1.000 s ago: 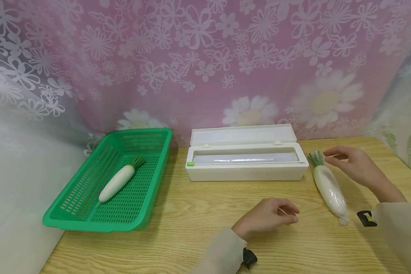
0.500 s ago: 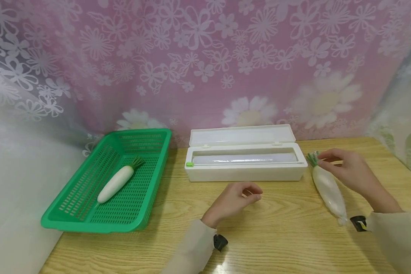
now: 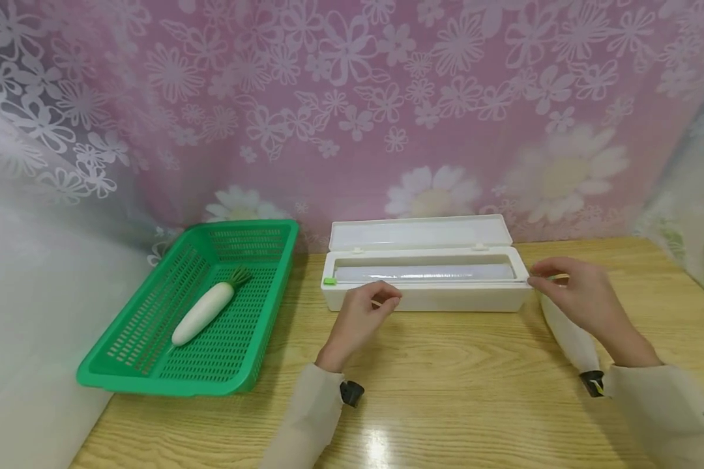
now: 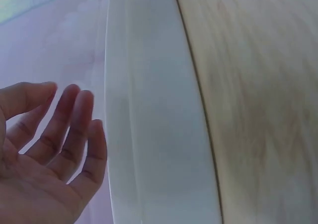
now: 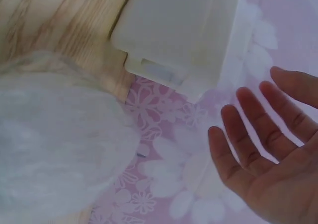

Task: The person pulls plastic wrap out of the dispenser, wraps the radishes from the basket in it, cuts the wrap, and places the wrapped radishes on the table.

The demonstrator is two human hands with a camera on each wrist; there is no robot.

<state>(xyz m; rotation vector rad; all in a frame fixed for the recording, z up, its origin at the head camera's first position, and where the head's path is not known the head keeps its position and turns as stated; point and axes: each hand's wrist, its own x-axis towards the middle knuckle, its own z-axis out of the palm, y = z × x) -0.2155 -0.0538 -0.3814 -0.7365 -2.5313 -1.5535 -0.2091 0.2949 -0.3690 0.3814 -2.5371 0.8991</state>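
A white cling film dispenser box [image 3: 434, 299] stands on the table with its lid raised at the back; a roll of cling film [image 3: 425, 272] lies inside. My left hand [image 3: 358, 316] hovers at the box's front, left of its middle, fingers loosely bent and holding nothing. By the box's right end is my right hand [image 3: 589, 303], its fingertips close to the corner; the right wrist view shows these fingers relaxed, with nothing between them. Beneath this hand lies a film-wrapped white radish [image 3: 569, 335], its leafy end mostly hidden.
A green plastic basket [image 3: 264, 332] on the left holds an unwrapped white radish [image 3: 204, 312] with green stems. A small green slider [image 3: 330, 281] sits at the box's left front. Behind the wooden table [image 3: 446, 397] hangs a pink floral curtain [image 3: 352, 130].
My left hand has moved left and forward from the table to the box's front. My right hand has shifted left from the wrapped radish's leaves to the box's right corner.
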